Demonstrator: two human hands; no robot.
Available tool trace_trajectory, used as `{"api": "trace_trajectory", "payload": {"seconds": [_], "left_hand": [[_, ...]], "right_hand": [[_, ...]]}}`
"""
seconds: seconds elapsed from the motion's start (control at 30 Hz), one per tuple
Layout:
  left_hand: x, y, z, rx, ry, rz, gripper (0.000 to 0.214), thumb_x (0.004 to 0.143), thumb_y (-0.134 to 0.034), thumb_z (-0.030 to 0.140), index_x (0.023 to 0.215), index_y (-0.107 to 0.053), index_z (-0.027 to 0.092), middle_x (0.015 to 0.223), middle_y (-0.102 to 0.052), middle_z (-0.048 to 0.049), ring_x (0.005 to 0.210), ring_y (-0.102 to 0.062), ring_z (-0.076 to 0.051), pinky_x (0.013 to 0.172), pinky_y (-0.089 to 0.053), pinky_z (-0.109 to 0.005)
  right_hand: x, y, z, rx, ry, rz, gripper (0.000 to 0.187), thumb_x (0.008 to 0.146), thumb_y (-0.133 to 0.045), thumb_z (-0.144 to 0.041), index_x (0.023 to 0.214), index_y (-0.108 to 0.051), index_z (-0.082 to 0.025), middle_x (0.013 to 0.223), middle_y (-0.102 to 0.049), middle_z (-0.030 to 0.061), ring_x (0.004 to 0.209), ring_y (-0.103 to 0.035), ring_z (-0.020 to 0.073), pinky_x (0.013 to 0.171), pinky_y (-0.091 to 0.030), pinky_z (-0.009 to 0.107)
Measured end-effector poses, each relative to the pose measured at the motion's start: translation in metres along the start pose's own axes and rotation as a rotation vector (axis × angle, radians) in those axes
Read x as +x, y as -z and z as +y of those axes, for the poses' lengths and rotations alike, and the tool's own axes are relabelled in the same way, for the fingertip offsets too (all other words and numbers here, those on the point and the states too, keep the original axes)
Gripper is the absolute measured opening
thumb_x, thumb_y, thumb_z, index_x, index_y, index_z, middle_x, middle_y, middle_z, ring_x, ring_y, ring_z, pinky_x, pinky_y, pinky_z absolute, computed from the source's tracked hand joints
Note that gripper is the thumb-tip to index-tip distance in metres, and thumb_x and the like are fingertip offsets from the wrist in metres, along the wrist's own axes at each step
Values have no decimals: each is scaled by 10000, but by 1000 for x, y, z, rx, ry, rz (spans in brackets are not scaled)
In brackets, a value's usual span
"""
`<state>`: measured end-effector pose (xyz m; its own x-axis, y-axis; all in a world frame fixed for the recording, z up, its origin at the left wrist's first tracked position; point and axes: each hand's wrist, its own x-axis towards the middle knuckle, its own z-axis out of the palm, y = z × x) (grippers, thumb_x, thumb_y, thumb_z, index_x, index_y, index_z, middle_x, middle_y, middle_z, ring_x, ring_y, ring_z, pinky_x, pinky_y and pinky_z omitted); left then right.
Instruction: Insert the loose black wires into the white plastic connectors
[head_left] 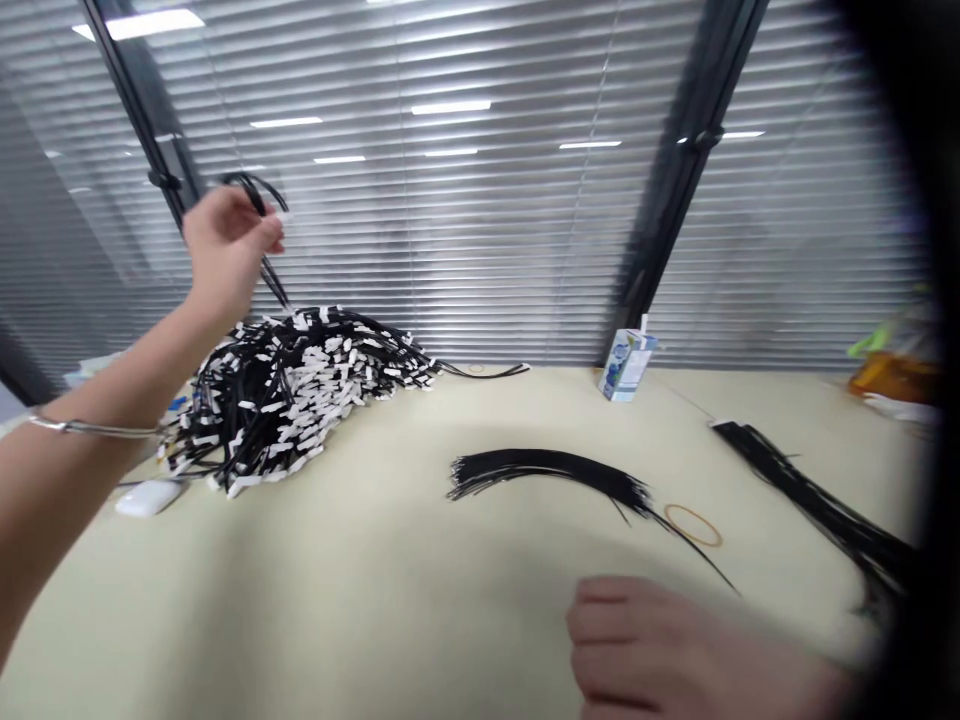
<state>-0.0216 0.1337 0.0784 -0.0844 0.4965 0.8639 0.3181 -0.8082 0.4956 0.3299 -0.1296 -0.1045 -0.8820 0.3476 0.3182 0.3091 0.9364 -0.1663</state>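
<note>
- Head view: left hand [229,245] raised over the cable pile [300,395], pinching a few black cables [274,280]; they slant down-right to the pile's top, contact unclear.
- Right hand [637,650] curled, blurred; can't tell if it holds anything.
- Short wire bundle [551,463] mid-table, bowed, long axis roughly left-right; beyond right hand, which is nearer.
</note>
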Motion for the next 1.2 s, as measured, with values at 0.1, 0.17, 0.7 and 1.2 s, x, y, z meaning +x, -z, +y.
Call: {"api": "trace_trajectory", "payload": {"seconds": [0.1, 0.17, 0.7, 1.2], "left_hand": [[7, 7, 19, -53, -66, 53, 249, 797, -675, 178, 988, -518, 144, 801, -555, 138, 684, -514, -12, 716, -444, -215], [3, 4, 28, -87, -45, 47, 258, 807, -669, 233, 992, -524, 127, 684, -534, 144, 663, -513, -24, 694, -420, -221], [-266, -41, 97, -422, 814, -791, 71, 821, -640, 248, 802, -650, 180, 793, -633, -12, 732, -645, -146, 694, -514, -270], [-312, -78, 119, -656, 1298, -849, 172, 809, -640, 312, 875, -623, 155, 853, -692, -70, 737, -620, -159, 732, -496, -306]], "right_hand": [[6, 5, 8, -88, -103, -140, 201, 669, -448, 12, 698, -427, -186, 658, -534, -3, 675, -423, 146, 642, -325, 301], [6, 2, 15, -94, -221, -200, 265, 592, -426, 42, 721, -465, -186, 685, -551, -1, 698, -444, 149, 649, -336, 294], [7, -39, 88, -335, -488, 35, 279, 834, -445, -38, 1020, -611, -161, 1054, -620, 99, 1011, -559, 215, 868, -413, 372], [32, -51, 124, -377, -451, 14, 177, 924, -402, -113, 883, -573, -134, 937, -614, 86, 890, -549, 180, 820, -396, 322]]}}
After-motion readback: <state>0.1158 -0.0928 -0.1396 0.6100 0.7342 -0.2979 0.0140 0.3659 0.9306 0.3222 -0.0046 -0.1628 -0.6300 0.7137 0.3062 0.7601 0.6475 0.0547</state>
